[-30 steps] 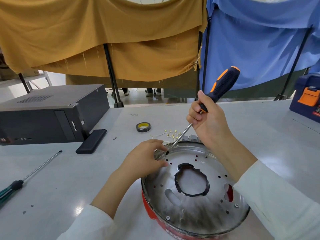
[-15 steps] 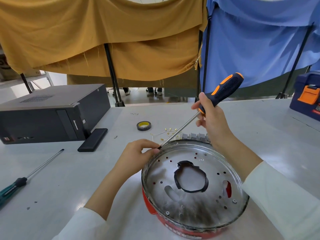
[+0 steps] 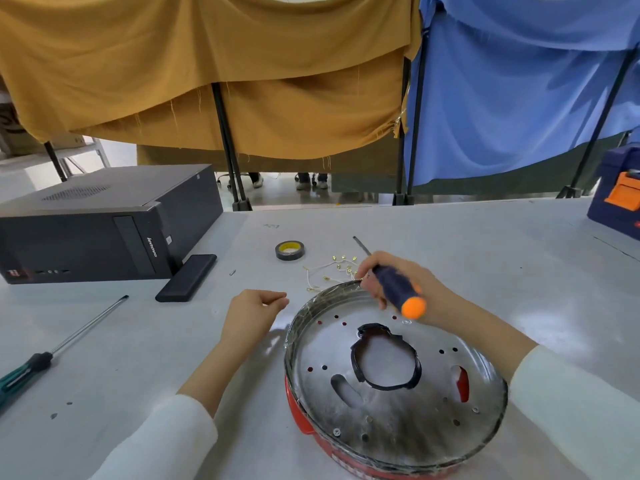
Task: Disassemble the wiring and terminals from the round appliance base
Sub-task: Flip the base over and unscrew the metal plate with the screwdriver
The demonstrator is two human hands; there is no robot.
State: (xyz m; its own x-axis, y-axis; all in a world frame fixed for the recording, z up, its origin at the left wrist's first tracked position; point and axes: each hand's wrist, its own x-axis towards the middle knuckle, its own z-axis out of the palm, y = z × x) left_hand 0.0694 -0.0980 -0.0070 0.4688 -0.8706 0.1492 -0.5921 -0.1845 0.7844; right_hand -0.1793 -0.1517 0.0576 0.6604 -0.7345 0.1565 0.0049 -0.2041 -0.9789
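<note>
Round appliance base (image 3: 394, 403): shallow silver metal pan on red housing, lying flat on table, punched with small holes, slots, large black-edged central opening. Removed white wires with brass terminals (image 3: 329, 273) lie loose just beyond its far rim.

Bright, even overhead light is seen; glare is thrown off the table (image 3: 467, 244) beyond the right hand (image 3: 398, 285); edges are bowed.

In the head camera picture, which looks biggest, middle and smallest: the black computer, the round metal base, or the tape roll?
1. Black computer and round metal base: look about alike; the base is nearer the camera, so unsure.
2. Tape roll: clearly smallest.
</note>
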